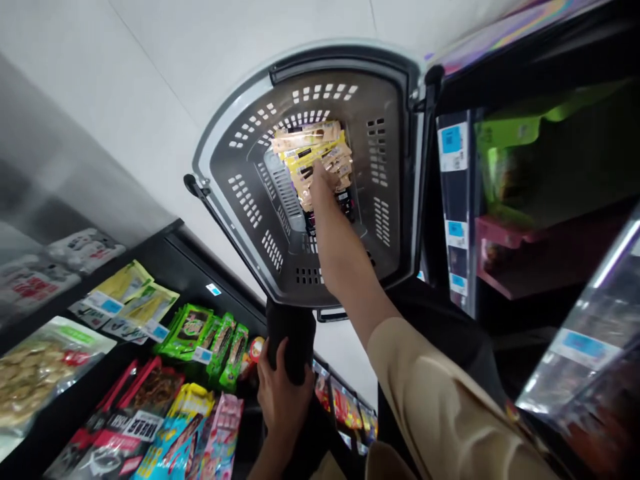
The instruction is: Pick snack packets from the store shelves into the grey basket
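A grey shopping basket (235, 127) with slotted walls is held out in front of me over a white floor. My left hand (283, 393) is wrapped around its black handle (295, 333) at the near side. My right hand (323, 177) reaches down inside the basket, arm in a tan sleeve. Its fingers rest on a pile of several yellow and tan snack packets (313, 150) at the basket's bottom. Whether the fingers grip a packet is hidden by the back of the hand.
A black shelf at the left holds snack bags: green packs (193, 330), yellow packs (127, 287), red and pink packs (150, 407). Another shelf with blue price tags (453, 143) and green and red trays stands close at the right.
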`<state>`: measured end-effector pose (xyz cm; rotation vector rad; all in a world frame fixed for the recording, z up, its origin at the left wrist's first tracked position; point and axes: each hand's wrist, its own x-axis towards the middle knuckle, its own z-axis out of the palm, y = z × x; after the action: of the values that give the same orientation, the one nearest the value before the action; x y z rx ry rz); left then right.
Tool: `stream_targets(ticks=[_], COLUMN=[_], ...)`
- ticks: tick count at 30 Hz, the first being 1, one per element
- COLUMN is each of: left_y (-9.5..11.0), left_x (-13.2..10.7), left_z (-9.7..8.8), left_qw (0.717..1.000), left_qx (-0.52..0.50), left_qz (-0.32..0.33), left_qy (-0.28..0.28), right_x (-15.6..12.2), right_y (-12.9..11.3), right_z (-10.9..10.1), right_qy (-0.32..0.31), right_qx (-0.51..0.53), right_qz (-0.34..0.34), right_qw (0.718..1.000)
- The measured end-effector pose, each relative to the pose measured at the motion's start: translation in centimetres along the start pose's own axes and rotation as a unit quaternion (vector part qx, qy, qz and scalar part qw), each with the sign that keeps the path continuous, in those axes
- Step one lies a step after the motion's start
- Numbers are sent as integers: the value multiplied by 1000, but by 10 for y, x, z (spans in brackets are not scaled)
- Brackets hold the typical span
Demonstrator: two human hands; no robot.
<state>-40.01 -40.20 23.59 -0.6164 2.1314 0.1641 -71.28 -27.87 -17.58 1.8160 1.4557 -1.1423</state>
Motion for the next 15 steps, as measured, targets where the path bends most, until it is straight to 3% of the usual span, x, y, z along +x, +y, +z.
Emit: stream_targets(ticks=[3, 6, 10, 13, 15], left_y=[-3, -2, 4, 8, 9], left_x=[4, 8, 9, 6, 3], left_z=[0, -2, -4, -1, 1], left_qw=[1000, 999, 999, 999, 998], left_qx=[-9, -15, -7, 7, 13], left_qz=[-1, -2, 19, 43, 55], left_qy=[-16, -32, -27, -24, -29], right_x=[-5, -18, -58, -108, -150], right_y=[11, 19, 29, 38, 45], right_z=[-8, -19, -51, -101, -145], right_qy=[55, 22, -139, -277, -327], right_qx=[30, 125, 263, 293, 275], right_qz=[-3, -8, -4, -8, 5], right_qw=[998, 992, 955, 915, 904])
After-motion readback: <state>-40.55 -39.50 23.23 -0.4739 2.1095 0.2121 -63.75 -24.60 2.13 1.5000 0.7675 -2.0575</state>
